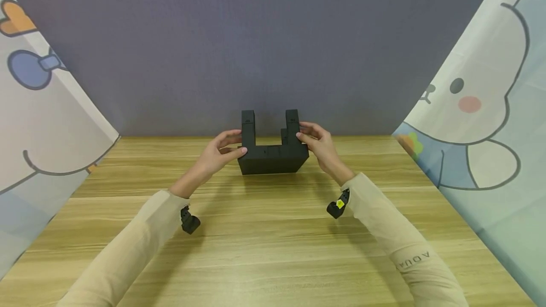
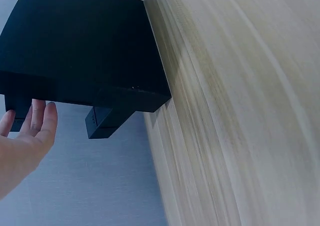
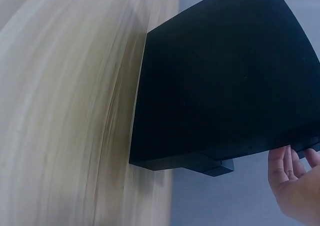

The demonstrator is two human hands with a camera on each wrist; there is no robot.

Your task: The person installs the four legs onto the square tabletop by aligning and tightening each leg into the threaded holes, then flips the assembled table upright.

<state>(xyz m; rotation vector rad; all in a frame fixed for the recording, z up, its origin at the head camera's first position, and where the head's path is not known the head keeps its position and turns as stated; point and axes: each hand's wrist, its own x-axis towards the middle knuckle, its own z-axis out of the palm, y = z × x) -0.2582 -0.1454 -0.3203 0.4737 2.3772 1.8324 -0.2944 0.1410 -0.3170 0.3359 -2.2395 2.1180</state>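
Observation:
A black, U-shaped block (image 1: 273, 159) stands on the table at its far side, near the grey wall. Two post-like arms rise from its ends, with small marks near their tops; a shorter black piece sits inside the right arm. My left hand (image 1: 216, 154) holds the left arm, thumb at the front and fingers along the outer side. On the right arm, my right hand (image 1: 323, 146) has a similar hold. In both wrist views the block's broad, plain black face (image 2: 75, 40) fills much of the picture, its lower edge at the wooden surface.
The light wood-grain table (image 1: 260, 240) spreads in front of the block. A grey wall (image 1: 256, 46) rises behind it. Cartoon-printed sheets (image 1: 51, 122) flank the table on both sides. A black wrist device (image 1: 189, 221) hangs below each sleeve.

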